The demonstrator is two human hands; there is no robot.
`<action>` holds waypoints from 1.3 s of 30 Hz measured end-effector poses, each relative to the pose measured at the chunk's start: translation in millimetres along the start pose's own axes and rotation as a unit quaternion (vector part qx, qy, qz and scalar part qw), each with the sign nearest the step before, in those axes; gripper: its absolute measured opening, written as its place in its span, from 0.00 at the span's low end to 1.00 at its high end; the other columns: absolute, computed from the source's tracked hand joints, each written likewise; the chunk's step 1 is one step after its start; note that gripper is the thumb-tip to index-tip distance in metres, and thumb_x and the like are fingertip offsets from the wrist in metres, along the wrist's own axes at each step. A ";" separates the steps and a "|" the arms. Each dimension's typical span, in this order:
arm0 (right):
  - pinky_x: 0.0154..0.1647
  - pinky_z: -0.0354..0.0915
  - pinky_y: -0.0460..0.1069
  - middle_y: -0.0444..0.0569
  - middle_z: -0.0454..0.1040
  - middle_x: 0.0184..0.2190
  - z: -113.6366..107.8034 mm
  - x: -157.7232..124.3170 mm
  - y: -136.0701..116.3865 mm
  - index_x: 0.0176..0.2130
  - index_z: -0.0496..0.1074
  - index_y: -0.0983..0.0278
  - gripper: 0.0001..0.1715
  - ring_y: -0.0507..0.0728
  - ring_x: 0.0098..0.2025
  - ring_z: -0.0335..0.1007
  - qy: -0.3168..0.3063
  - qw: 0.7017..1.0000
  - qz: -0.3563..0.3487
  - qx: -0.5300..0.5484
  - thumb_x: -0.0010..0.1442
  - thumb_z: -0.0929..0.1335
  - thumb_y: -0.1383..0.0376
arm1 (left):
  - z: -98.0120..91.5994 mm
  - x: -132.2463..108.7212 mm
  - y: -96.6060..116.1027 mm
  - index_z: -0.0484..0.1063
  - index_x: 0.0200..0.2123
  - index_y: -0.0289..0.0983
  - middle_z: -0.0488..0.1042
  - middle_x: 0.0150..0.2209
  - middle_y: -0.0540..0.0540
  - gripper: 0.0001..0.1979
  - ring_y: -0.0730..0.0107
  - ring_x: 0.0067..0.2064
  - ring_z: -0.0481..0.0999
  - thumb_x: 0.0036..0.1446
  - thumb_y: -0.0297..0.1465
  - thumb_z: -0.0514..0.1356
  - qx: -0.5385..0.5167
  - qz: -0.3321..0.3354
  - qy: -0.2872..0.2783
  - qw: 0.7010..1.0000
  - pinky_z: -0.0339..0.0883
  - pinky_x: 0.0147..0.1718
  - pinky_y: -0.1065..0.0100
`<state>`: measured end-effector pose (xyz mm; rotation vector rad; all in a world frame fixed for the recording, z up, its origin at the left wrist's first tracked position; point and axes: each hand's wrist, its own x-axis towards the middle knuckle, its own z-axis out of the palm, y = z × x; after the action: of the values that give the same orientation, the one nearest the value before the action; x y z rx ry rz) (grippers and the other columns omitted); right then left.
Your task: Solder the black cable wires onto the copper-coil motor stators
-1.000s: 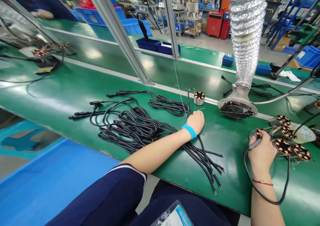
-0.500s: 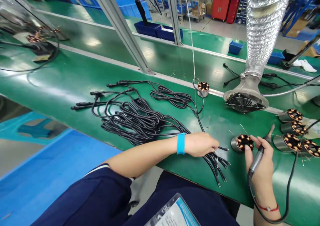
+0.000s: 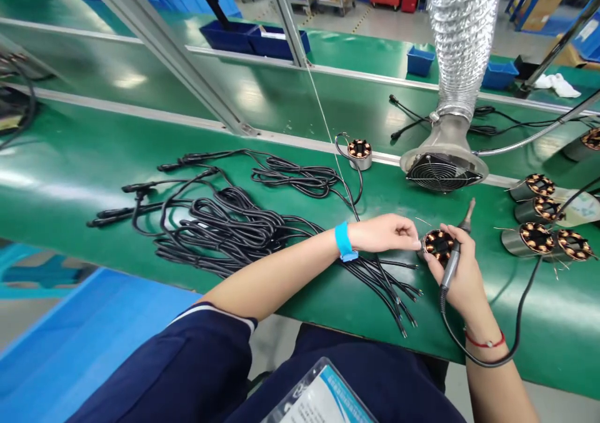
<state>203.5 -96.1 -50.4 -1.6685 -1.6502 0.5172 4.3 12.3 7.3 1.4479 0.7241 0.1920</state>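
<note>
My right hand [image 3: 462, 273] has a soldering iron [image 3: 450, 269] tucked in it, the tip pointing away from me. Its thumb and forefinger also grip a motor stator [image 3: 438, 245] with copper windings. At the stator's left rim is my left hand [image 3: 391, 233], its fingers pinched together; whatever is between them is too small to make out. Thin wire ends stick up beside the stator. Below my left hand, stripped ends of several black cables [image 3: 389, 292] fan out on the green bench. Their coiled lengths [image 3: 229, 223] lie to the left.
A fume extractor hood [image 3: 443, 167] hangs over the bench beyond my hands. Several more stators [image 3: 534, 238] stand at the right, near the iron's cord. Another stator [image 3: 360, 154] with a cable sits by the metal rail. A slanted metal post [image 3: 187, 60] rises behind the cables.
My left hand has left the cable ends and moved to the stator's left side. My right hand now grips the stator between thumb and finger. The view has shifted to the right.
</note>
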 end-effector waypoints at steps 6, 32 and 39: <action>0.59 0.67 0.62 0.60 0.66 0.58 8.6 -3.3 4.2 0.62 0.56 0.62 0.41 0.63 0.59 0.67 0.033 0.998 -0.059 -0.020 0.56 0.70 0.53 | 6.2 13.4 -9.5 0.73 0.29 0.29 0.67 0.23 0.53 0.10 0.86 0.20 0.54 0.59 0.30 0.58 -0.176 -0.026 0.010 0.984 0.46 0.21 0.76; 0.50 0.72 0.62 0.58 0.69 0.57 0.9 1.8 3.2 0.65 0.53 0.59 0.42 0.64 0.53 0.71 0.009 0.994 -0.109 -0.032 0.58 0.70 0.53 | -3.5 -6.2 -11.6 0.71 0.31 0.32 0.70 0.28 0.52 0.14 0.80 0.30 0.65 0.54 0.38 0.64 -0.047 -0.017 -0.060 0.997 0.59 0.32 0.75; 0.51 0.70 0.63 0.57 0.70 0.56 -1.2 3.8 3.6 0.65 0.55 0.58 0.41 0.65 0.53 0.70 0.009 0.990 -0.127 -0.065 0.58 0.70 0.54 | 11.1 6.5 -17.4 0.75 0.35 0.31 0.70 0.27 0.50 0.16 0.82 0.22 0.56 0.61 0.39 0.56 -0.107 0.021 -0.125 0.986 0.47 0.22 0.73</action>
<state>207.2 -92.3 -51.4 -1.5169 -1.8829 0.2731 10.2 3.9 -11.7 1.2548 0.4537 0.1148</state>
